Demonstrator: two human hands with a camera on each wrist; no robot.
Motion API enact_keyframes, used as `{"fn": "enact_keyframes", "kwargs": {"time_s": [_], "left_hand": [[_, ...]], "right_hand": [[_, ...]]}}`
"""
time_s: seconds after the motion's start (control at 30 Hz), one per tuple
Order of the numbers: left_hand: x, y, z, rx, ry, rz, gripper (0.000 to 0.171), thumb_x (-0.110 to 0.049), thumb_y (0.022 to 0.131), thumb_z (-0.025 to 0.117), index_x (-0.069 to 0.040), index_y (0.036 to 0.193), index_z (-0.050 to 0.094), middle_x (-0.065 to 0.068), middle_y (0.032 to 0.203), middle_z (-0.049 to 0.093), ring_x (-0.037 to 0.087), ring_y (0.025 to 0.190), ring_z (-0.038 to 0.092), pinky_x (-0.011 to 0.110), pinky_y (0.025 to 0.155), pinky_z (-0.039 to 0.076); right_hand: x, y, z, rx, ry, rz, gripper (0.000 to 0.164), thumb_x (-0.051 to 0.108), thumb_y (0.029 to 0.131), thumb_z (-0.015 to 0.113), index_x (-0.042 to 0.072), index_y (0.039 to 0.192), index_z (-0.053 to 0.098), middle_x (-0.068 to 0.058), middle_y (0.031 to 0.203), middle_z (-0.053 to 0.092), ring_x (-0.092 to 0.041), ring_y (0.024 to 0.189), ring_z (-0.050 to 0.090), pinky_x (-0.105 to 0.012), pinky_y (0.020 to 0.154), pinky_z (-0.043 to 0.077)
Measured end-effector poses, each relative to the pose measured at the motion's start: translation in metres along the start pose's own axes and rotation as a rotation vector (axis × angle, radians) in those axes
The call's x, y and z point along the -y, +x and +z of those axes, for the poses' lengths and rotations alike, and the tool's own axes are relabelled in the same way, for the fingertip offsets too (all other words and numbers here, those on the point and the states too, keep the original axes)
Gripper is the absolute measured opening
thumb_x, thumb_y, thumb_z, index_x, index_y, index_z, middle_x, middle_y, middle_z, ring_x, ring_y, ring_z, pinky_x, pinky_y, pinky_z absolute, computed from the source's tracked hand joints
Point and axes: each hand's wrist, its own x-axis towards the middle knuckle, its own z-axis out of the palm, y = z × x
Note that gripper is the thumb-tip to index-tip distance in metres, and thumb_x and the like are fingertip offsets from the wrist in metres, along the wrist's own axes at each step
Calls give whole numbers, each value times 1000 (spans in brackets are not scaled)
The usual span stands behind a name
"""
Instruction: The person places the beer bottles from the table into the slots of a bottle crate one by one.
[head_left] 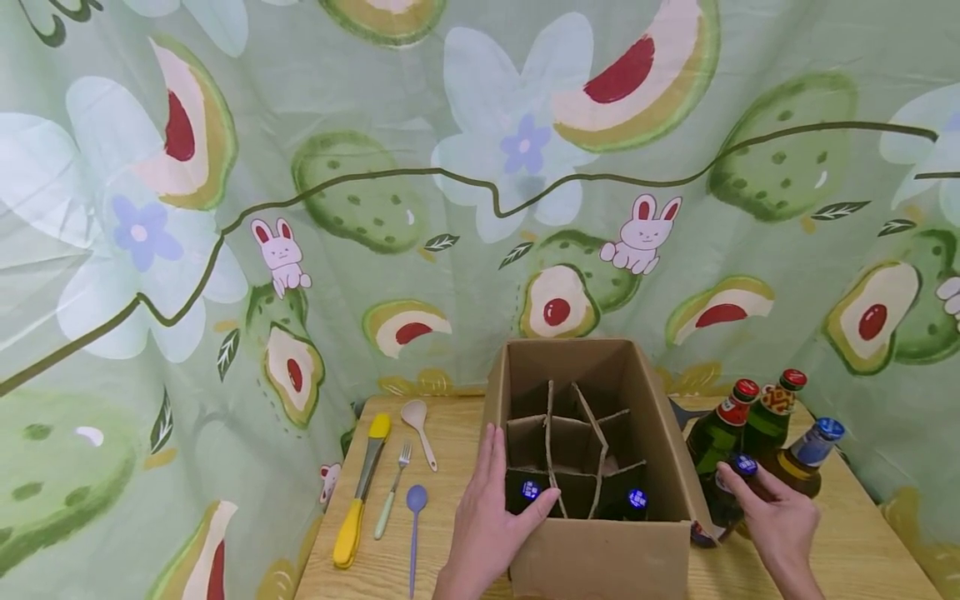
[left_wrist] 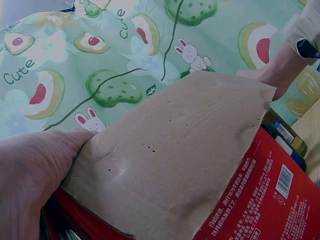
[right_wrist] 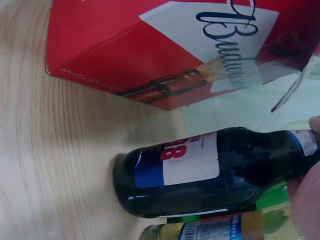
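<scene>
An open cardboard box (head_left: 600,558) with thin dividers stands in front of me. My left hand (head_left: 491,521) rests at its front left corner, fingers straight along the side and thumb reaching over the rim. Two blue-capped bottles sit in its front compartments, the left cap (head_left: 529,490) near my thumb and the right cap (head_left: 637,498) at the other side. Just outside the box's right wall, my right hand (head_left: 780,521) grips a dark beer bottle (right_wrist: 190,172) by its neck, below the blue cap. The bottle's base appears at the wooden table in the right wrist view.
Two green red-capped bottles (head_left: 722,429) and an amber blue-capped bottle (head_left: 806,458) stand at the right. Left of the box lie yellow-ended tongs (head_left: 363,492), a fork (head_left: 393,492), a pale spoon (head_left: 420,429) and a blue spoon (head_left: 416,517). A patterned curtain (head_left: 465,275) hangs behind.
</scene>
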Motion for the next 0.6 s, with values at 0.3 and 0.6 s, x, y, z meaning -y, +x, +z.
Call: {"fn": "enact_keyframes", "kwargs": {"time_s": [0.3,0.6], "left_hand": [[1,0,2,5,-5,-2,111,-81,88,59,-19,169,15,-3,176,9,35,154,31,67,113,37],[1,1,1,12,1,-9,111,-82,88,58,-19,169,14,-6,175,6,37,153,33,68,111,38]], "right_hand": [[29,-1,-8,-109,127,-415,27,-14,76,85,-13,102,78,31,80,68,13,67,67,-5,62,50],[100,7,-28,-192,223,-633,20,-14,74,85,-19,91,76,27,85,71,16,61,63,-1,60,45]]}}
